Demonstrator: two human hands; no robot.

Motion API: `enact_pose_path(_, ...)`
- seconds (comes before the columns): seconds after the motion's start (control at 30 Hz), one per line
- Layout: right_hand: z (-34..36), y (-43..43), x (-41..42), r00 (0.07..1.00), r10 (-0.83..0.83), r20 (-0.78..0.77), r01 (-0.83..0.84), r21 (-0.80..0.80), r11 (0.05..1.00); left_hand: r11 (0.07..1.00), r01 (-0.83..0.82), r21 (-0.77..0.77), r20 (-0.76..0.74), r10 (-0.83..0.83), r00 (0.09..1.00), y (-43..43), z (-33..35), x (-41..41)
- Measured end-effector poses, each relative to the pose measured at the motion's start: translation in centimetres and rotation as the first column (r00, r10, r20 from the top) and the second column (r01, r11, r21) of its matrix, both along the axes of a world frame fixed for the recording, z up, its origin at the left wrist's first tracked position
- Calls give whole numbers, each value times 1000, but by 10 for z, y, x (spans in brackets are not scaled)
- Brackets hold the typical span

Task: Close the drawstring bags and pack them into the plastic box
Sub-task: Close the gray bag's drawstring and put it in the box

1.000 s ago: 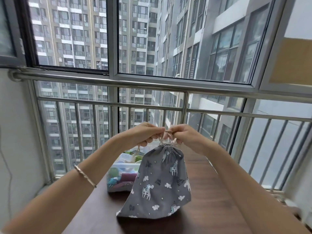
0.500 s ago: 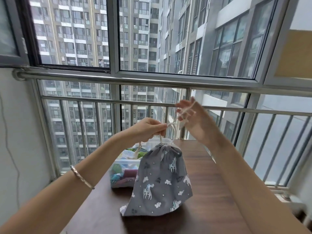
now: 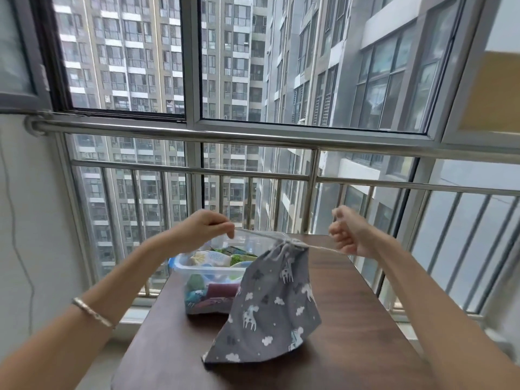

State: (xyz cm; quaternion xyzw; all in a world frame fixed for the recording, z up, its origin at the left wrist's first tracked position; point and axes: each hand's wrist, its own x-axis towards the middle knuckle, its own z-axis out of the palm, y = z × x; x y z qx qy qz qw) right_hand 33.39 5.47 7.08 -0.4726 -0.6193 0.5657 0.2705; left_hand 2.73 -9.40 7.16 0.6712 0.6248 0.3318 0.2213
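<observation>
Left hand point(image 3: 208, 229): fingers curled, pinching the left end of the pale drawstring cord point(image 3: 320, 248) above the box.
Clear plastic box point(image 3: 183, 267): on the bench behind and left of the bag, already holding several coloured cloth bundles.
Grey drawstring bag with white unicorn and cloud print point(image 3: 270, 305): standing on the bench, touching the box's front right corner, its neck gathered tight.
Right hand point(image 3: 347, 235): fingers curled round the cord's right end, held out to the right of the bag's neck.
Dark wooden bench point(image 3: 351, 277): carries the box and the bag.
Change: a second ago both hands met at the neck, then the right hand lifted the cord; now they are drawn wide apart and the cord runs taut on both sides.
Meaning: this bag looks closed, or nearly so; it is not yet packed, and the box beside it likely comes next.
</observation>
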Motion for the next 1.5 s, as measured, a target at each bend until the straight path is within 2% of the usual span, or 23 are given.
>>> enact_pose_path(0.07,4,-4,-9,993,99,68,-96,-46,994,995,88,-44,-44,-90,995,-1,-2,5)
enact_pose_path(0.13,10,-10,-28,991,125,43,-122,-70,990,994,102,28,-146,-97,984,1,5,13)
enact_pose_path(0.2,14,-16,-49,989,129,77,-129,-14,992,992,105,71,-186,-90,978,0,16,22)
enact_pose_path(0.3,15,-33,-73,937,206,284,-261,175,949,993,70,98,-76,-63,995,-1,26,38)
enact_pose_path(0.4,8,-47,-87,811,371,452,-498,201,843,985,-26,173,3,25,1000,6,25,46)
enact_pose_path(0.47,1,-53,-91,739,502,448,-619,159,769,972,-70,222,20,67,998,10,19,47)
enact_pose_path(0.53,-3,-57,-91,715,597,364,-677,145,722,976,-71,205,67,59,996,15,11,52)
enact_pose_path(0.6,-6,-58,-88,753,615,234,-653,151,742,998,1,56,205,-13,979,17,1,62)
enact_pose_path(0.63,-8,-59,-87,785,596,172,-619,156,770,999,45,1,226,-44,973,16,-5,67)
enact_pose_path(0.73,-10,-60,-82,851,520,78,-525,191,830,996,64,64,159,-73,985,15,-23,73)
enact_pose_path(0.83,-9,-56,-74,892,451,45,-449,211,868,994,108,14,350,-106,931,12,-31,69)
enact_pose_path(0.97,-3,-55,-64,904,420,80,-426,246,871,996,82,30,442,-87,893,7,-29,58)
enact_pose_path(1.07,3,-48,-39,927,357,112,-373,365,853,999,-15,-34,364,27,931,-2,-18,19)
enact_pose_path(1.13,5,-42,-25,909,415,-45,-380,320,868,984,-23,-179,197,58,979,-12,-11,-12)
enact_pose_path(1.2,4,-42,-26,878,463,-121,-415,289,863,953,9,-302,11,-6,1000,-16,-9,-28)
enact_pose_path(1.27,2,-46,-39,871,486,-70,-445,306,842,959,74,-274,-56,-92,994,-13,-7,-18)
enact_pose_path(1.37,4,-54,-58,865,503,-6,-471,340,814,975,197,-104,103,-186,977,-1,-8,28)
enact_pose_path(1.43,3,-55,-64,883,469,-4,-433,377,819,983,181,-38,228,-168,959,8,-12,57)
enact_pose_path(1.5,3,-54,-65,901,434,-2,-396,408,823,989,140,-41,341,-118,933,14,-16,72)
